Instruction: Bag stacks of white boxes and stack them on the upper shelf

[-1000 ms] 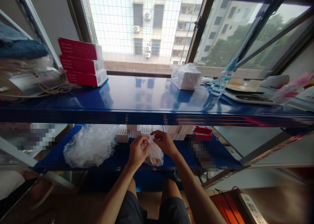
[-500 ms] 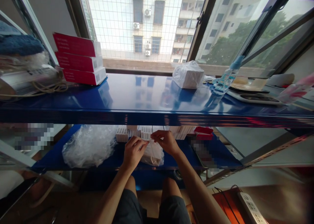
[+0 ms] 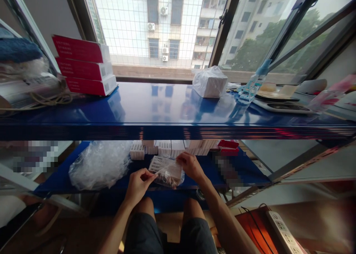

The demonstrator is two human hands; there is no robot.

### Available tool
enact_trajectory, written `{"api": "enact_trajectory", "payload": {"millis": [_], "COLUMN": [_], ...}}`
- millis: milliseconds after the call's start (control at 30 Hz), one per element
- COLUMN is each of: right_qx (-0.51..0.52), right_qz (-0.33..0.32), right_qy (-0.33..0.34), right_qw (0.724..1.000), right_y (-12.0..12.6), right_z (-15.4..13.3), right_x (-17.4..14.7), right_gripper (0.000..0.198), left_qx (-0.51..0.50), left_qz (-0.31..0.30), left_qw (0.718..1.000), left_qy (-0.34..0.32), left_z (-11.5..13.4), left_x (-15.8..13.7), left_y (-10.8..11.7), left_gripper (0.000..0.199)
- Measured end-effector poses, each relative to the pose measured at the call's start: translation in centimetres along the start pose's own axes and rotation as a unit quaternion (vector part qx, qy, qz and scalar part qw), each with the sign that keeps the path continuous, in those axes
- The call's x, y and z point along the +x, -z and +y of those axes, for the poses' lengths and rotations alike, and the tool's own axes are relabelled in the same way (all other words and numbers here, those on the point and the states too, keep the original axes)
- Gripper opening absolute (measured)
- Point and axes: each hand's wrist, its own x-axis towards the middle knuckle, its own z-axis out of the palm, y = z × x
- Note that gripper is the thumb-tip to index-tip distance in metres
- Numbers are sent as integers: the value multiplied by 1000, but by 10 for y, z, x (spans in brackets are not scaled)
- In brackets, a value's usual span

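On the lower blue shelf, a clear plastic bag (image 3: 170,175) with small white labelled boxes inside lies between my hands. My left hand (image 3: 139,184) pinches the bag's plastic at its near left side, thumb against fingers. At the bag's right side my right hand (image 3: 190,165) is closed on the plastic too, its fingertips partly hidden. Behind the bag stands a row of small white boxes (image 3: 164,147). To the left is a big heap of clear plastic bags (image 3: 101,165).
The upper blue shelf (image 3: 144,105) crosses above my hands. It carries stacked red-and-white boxes (image 3: 83,66), a plastic-wrapped white box (image 3: 213,84), a blue spray bottle (image 3: 251,87) and a scale (image 3: 283,106). A power strip (image 3: 283,231) lies at lower right.
My hands were close together above the bag. Now they are apart, the left one lower and further left, with the plastic stretched between them and the labelled boxes showing.
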Motion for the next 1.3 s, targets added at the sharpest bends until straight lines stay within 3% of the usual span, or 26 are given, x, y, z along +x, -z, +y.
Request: {"api": "enact_trajectory", "payload": {"millis": [100, 167, 233, 267, 333, 467, 567, 667, 767, 933, 1067, 1200, 1300], "right_qx": [49, 118, 196, 222, 229, 164, 181, 240, 256, 243, 209, 131, -3], "right_qz": [8, 15, 2, -12, -25, 15, 14, -8, -3, 87, 188, 294, 396], "right_qy": [-48, -84, -96, -92, -88, -131, -142, -117, -89, -19, 6, -13, -52], "right_qw": [998, 989, 976, 971, 969, 978, 973, 964, 963, 966, 960, 947, 917], "right_y": [1, -2, -8, -13, -23, -34, -21, 9, 48, 114, 167, 218, 250], "right_z": [4, 8, 11, 11, 8, -5, -21, -44, -75, -137, -174, -183, -184], "right_x": [-8, -23, -42, -50, -63, -75, -85, -100, -112, -106, -63, 19, 87], "right_gripper": [18, 28, 52, 71, 93, 72, 66, 65, 70, 83, 78, 76, 74], "left_qx": [-27, -40, -24, -10, 7, -3, -14, -24, -13, 26, 0, 21, 73], "left_qz": [-9, 17, 94, 130, 135, 7, 1, -15, -7, 60, 98, 110, 60], "left_qw": [1000, 999, 995, 991, 990, 999, 998, 993, 986, 960, 936, 908, 904], "left_qy": [12, -5, -30, -40, -51, -44, -67, -113, -163, -272, -338, -404, -416], "left_z": [-8, -17, -28, -32, -38, -31, -12, 21, 71, 173, 240, 281, 305], "left_x": [-5, -10, -12, -12, -8, -5, -20, -44, -61, -56, -6, 86, 153], "left_y": [-1, -3, -5, -6, -9, -17, -14, 2, 24, 54, 52, 26, -2], "left_gripper": [42, 38, 38, 49, 69, 56, 51, 54, 57, 50, 50, 65, 70]}}
